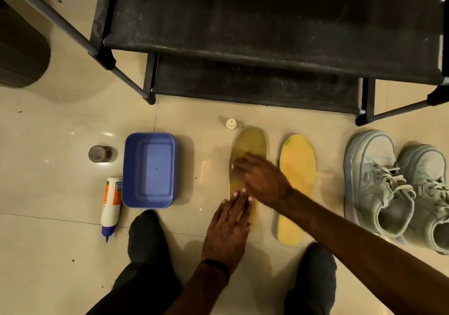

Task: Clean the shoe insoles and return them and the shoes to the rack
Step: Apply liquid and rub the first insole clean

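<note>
My left hand (228,229) lies flat, fingers straight and together, pressing the heel half of the left insole (247,149) against the tiled floor (60,254). My right hand (260,181) rests on the middle of that insole, fingers bent downward; whether they pinch anything, I cannot tell. The second insole (295,188) lies just beside it to the right, apart from both hands. The pair of grey shoes (398,188) stands near the floor's right edge. The black rack (255,35) stands beyond the insoles. A blue tub (148,169), a bottle (111,203) lying on its side, a small jar (100,153) and a white cap (231,123) occupy the floor to the left.
</note>
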